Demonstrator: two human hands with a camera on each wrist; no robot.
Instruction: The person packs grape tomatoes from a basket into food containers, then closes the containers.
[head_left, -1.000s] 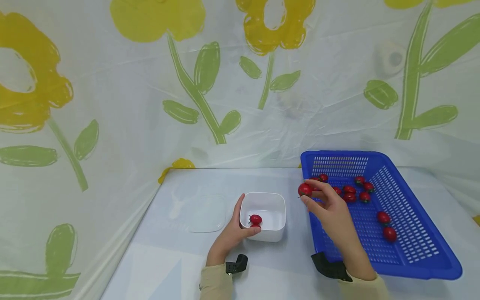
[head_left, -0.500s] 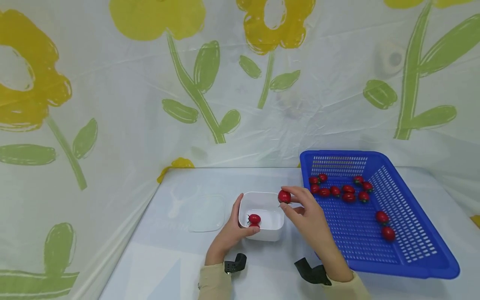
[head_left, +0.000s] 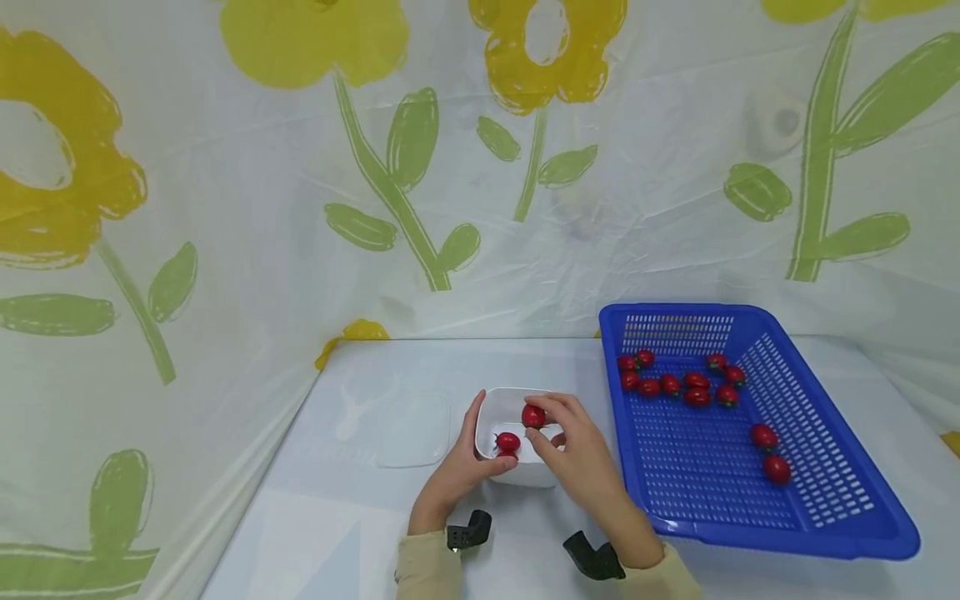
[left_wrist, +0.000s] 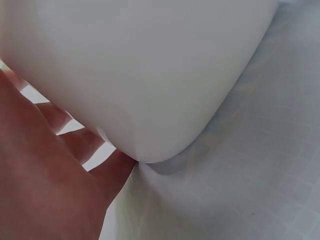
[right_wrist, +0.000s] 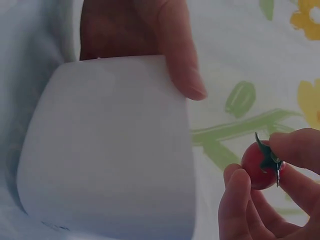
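Note:
A small white square container (head_left: 528,477) stands on the table. My left hand (head_left: 457,468) grips its left side, thumb over the front rim; in the left wrist view the fingers lie along the smooth wall (left_wrist: 140,75). Inside are a red cherry tomato (head_left: 507,442) and part of another, half hidden by the front rim. My right hand (head_left: 583,457) pinches a cherry tomato (head_left: 533,416) between thumb and fingertips, over the container's opening. Its green calyx shows in the right wrist view, where the tomato (right_wrist: 254,166) is above the rim.
On the right stands a blue perforated basket (head_left: 697,475) with several cherry tomatoes (head_left: 670,384) mostly toward its back, and two (head_left: 777,469) near its right side. A clear flat lid (head_left: 415,429) lies left of the container. A flower-printed curtain (head_left: 525,275) hangs behind the table.
My right hand has carried the pinched tomato leftward from the basket's left edge to over the white container. My left hand has kept its hold on the container.

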